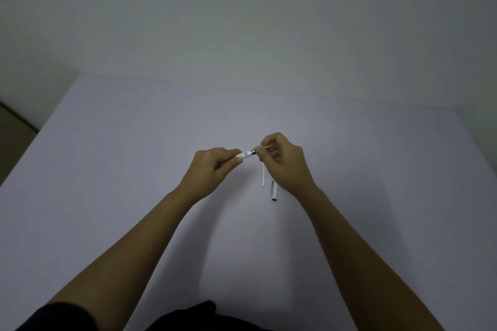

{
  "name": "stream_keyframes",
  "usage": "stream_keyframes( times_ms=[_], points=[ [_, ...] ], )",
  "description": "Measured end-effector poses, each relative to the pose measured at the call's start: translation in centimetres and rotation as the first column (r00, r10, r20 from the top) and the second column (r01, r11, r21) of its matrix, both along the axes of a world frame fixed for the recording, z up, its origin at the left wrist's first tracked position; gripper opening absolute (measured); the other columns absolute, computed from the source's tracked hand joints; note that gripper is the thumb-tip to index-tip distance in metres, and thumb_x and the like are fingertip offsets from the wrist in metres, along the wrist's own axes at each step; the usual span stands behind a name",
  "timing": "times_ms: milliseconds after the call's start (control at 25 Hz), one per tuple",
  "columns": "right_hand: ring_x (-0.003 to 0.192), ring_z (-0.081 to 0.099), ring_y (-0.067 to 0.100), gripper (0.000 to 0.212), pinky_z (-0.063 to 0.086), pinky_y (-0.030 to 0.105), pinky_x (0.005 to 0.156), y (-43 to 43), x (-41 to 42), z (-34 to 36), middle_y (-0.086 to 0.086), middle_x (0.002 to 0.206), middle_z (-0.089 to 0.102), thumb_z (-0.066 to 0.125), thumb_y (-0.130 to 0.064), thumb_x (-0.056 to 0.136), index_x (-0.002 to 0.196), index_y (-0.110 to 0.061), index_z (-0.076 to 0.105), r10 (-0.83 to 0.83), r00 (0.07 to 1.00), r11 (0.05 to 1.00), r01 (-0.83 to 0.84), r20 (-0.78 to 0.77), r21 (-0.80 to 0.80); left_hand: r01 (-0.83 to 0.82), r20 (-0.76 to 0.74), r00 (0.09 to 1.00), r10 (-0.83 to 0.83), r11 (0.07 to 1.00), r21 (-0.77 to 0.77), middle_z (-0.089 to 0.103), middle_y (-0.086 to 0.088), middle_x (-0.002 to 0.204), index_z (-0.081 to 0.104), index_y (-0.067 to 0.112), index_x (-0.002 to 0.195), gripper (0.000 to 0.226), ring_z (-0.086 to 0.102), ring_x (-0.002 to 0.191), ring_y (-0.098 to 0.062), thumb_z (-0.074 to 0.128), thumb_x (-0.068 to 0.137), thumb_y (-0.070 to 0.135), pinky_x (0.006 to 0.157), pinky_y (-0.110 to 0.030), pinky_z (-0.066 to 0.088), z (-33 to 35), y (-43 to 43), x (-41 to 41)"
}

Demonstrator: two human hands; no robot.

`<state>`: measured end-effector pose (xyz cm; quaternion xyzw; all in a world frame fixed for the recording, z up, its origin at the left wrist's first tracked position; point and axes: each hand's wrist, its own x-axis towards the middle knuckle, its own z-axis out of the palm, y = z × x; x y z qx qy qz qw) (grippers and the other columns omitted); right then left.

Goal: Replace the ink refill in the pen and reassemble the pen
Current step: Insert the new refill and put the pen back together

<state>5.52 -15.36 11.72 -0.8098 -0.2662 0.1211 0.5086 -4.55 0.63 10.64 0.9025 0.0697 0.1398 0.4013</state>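
Above the middle of the table, my left hand (pixel 215 166) pinches a white pen barrel (pixel 246 155) with a dark metal ring at its right end. My right hand (pixel 285 164) grips a thin copper-coloured piece (pixel 266 146) that meets that ring; most of this piece is hidden by my fingers. On the table below my right hand lie a thin white refill tube (pixel 263 176) and a white pen cap (pixel 273 191) with a dark end, side by side, pointing towards me.
The pale lilac table (pixel 134 169) fills the view, its left edge running diagonally at the left and its far edge against a plain grey wall. My dark-clothed body shows at the bottom edge.
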Motion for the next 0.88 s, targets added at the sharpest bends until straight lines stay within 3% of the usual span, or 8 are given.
stream_keyframes(
  times_ms=[160,320,400,600,760,880],
  points=[
    [0.072,0.070,0.004,0.005,0.058,0.023,0.077,-0.4,0.6,0.7,0.000,0.078,0.070,0.059,-0.014,0.089,0.090,-0.015,0.063,0.119,0.991,0.993,-0.119,-0.063,0.000,0.012,0.016,1.000,-0.013,0.999,0.043,0.059,-0.005,0.062,0.068,0.022,0.100,0.015,0.049,0.062,-0.014,0.057,0.090,0.022,0.059,-0.012,0.036,0.5,0.7,-0.4],
    [0.062,0.067,0.008,0.019,0.053,0.021,0.065,-0.2,0.7,1.3,0.000,0.066,0.068,0.059,-0.028,0.089,0.078,-0.015,0.066,0.098,0.995,0.990,-0.094,0.030,-0.109,0.033,0.040,0.999,-0.034,0.999,0.021,0.060,-0.006,0.064,0.068,0.021,0.102,0.017,0.050,0.060,-0.014,0.057,0.090,0.021,0.058,-0.013,0.036,0.8,0.9,-0.9],
    [0.064,0.063,0.012,0.014,0.050,0.019,0.063,0.0,0.5,1.4,0.001,0.069,0.066,0.061,-0.028,0.087,0.083,-0.015,0.065,0.078,0.996,0.994,-0.076,0.034,-0.076,0.032,0.038,0.999,-0.033,0.999,0.019,0.060,-0.005,0.064,0.068,0.021,0.103,0.017,0.051,0.061,-0.013,0.057,0.090,0.021,0.058,-0.012,0.036,0.8,0.8,-0.9],
    [0.065,0.063,0.002,0.007,0.048,0.009,0.063,-0.2,0.4,1.6,-0.004,0.075,0.068,0.064,-0.018,0.085,0.088,-0.014,0.067,0.148,0.988,0.986,-0.144,0.036,-0.080,0.010,0.015,1.000,-0.011,0.999,0.034,0.054,0.000,0.060,0.068,0.022,0.102,0.017,0.049,0.064,-0.010,0.055,0.091,0.021,0.058,-0.011,0.035,0.8,0.9,-0.9],
    [0.064,0.067,0.012,0.026,0.054,0.025,0.068,-0.2,0.5,1.6,0.006,0.072,0.072,0.055,-0.028,0.091,0.078,-0.010,0.069,0.108,0.992,0.986,-0.099,0.064,-0.131,0.025,0.052,0.998,-0.027,0.999,0.031,0.061,-0.005,0.064,0.068,0.020,0.103,0.017,0.049,0.059,-0.013,0.056,0.090,0.021,0.058,-0.011,0.036,0.9,0.6,-1.2],
    [0.065,0.061,0.003,0.013,0.050,0.015,0.067,-0.1,0.3,1.8,-0.002,0.074,0.066,0.061,-0.026,0.087,0.091,-0.015,0.064,0.109,0.991,0.993,-0.104,0.079,-0.063,0.013,0.059,0.998,-0.015,0.999,0.037,0.060,-0.003,0.064,0.068,0.022,0.103,0.017,0.049,0.058,-0.009,0.056,0.091,0.021,0.059,-0.011,0.036,1.1,0.4,-0.9]
  ],
)
